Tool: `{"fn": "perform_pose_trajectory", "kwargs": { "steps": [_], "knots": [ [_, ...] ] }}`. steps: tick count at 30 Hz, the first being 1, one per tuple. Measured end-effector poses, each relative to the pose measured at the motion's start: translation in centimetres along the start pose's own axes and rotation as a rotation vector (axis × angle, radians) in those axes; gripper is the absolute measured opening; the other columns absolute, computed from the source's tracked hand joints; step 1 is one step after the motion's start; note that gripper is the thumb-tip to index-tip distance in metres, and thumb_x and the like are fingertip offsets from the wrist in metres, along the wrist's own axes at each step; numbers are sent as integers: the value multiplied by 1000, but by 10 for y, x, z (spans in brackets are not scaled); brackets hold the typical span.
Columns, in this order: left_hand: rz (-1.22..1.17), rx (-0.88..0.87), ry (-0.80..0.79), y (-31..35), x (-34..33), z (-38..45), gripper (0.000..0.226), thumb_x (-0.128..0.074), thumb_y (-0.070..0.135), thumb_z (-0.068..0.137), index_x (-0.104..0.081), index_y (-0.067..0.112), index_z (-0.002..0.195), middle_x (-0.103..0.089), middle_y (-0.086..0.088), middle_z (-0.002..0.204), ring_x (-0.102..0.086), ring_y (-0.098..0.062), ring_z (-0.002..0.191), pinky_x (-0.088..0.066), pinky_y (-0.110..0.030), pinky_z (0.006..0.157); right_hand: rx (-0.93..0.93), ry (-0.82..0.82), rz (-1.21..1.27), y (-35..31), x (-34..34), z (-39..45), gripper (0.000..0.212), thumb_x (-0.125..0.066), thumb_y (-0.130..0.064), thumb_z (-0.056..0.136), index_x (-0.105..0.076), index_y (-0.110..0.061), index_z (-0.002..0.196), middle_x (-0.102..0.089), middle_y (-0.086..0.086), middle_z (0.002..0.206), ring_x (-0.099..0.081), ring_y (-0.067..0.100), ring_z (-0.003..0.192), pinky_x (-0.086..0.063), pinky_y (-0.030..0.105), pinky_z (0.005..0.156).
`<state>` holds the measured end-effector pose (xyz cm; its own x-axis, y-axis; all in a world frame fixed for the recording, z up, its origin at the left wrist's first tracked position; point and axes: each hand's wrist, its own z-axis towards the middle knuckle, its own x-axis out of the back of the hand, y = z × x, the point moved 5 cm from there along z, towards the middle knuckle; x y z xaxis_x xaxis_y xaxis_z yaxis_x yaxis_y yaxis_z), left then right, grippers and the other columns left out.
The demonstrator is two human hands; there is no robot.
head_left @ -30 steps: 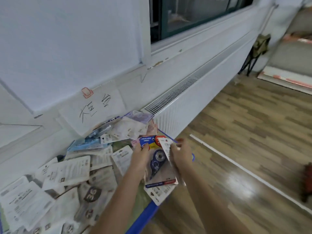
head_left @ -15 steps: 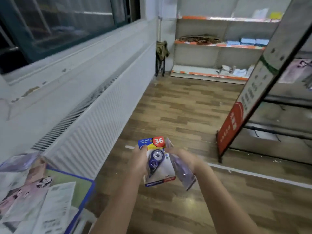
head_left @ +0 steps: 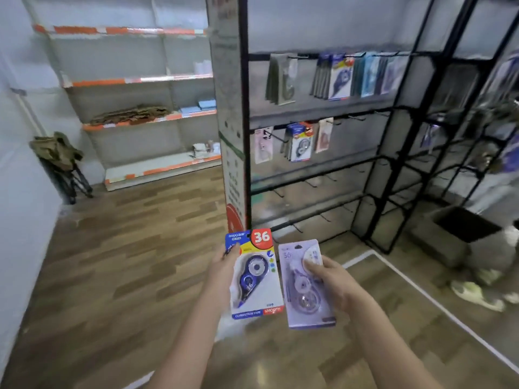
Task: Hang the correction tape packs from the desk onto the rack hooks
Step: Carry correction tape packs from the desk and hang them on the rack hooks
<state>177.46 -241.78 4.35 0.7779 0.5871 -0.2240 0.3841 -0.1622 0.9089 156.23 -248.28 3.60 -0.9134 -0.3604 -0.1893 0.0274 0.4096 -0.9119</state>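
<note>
The left hand (head_left: 224, 269) grips a blue-and-white correction tape pack (head_left: 254, 276) by its left edge, thumb near the top corner, so the printed face with the red "36" badge stays readable and the top margin stays free. The right hand (head_left: 330, 279) holds a lilac correction tape pack (head_left: 304, 284) from its right side, thumb laid across the clear blister. The two packs sit side by side, their inner edges just touching or nearly so, both upright and faced toward the person. Held by the outer edges like this, each card's hang hole is probably left clear for a hook, though the holes themselves are too small to make out.

Beyond the hands stands the black wire rack (head_left: 373, 153). Its upper bar carries hanging packs (head_left: 339, 77), and the second row has a blue-carded bunch (head_left: 300, 143) that looks like a match for the left-hand pack, with a pale pack (head_left: 263, 144) beside it. To the right of those the second row shows bare hooks (head_left: 356, 117), and the lower bars appear unfilled too, so there is open room. The rack's left upright sits against a tall sign panel (head_left: 231, 113), which limits approach from that side; the wood floor (head_left: 112, 262) in front is open for stepping closer. The table is out of sight.
</note>
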Motion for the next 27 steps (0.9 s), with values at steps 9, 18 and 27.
{"fn": "perform_pose_trajectory", "kwargs": {
  "steps": [9,18,27],
  "knots": [
    [107,-116,-304,76,-243,134,16,-56,22,96,-64,10,103,-71,-14,100,-67,-30,91,-52,-44,88,263,380,148,-149,159,97,17,-60,-15,92,-63,1,97,-72,20,84,-69,30,68,-57,39,62],
    [146,-354,-314,140,-450,209,20,-49,27,99,-61,11,103,-69,0,85,-66,-14,75,-52,-27,62,437,393,188,-285,327,188,12,-56,-12,94,-60,-1,96,-72,12,73,-68,22,58,-57,33,53],
    [127,-581,-126,215,-556,275,15,-53,33,97,-60,19,96,-71,-7,99,-69,-26,94,-54,-52,88,553,245,121,-410,414,292,11,-57,-15,94,-62,-5,95,-72,7,70,-68,20,57,-56,32,50]
  ]
}}
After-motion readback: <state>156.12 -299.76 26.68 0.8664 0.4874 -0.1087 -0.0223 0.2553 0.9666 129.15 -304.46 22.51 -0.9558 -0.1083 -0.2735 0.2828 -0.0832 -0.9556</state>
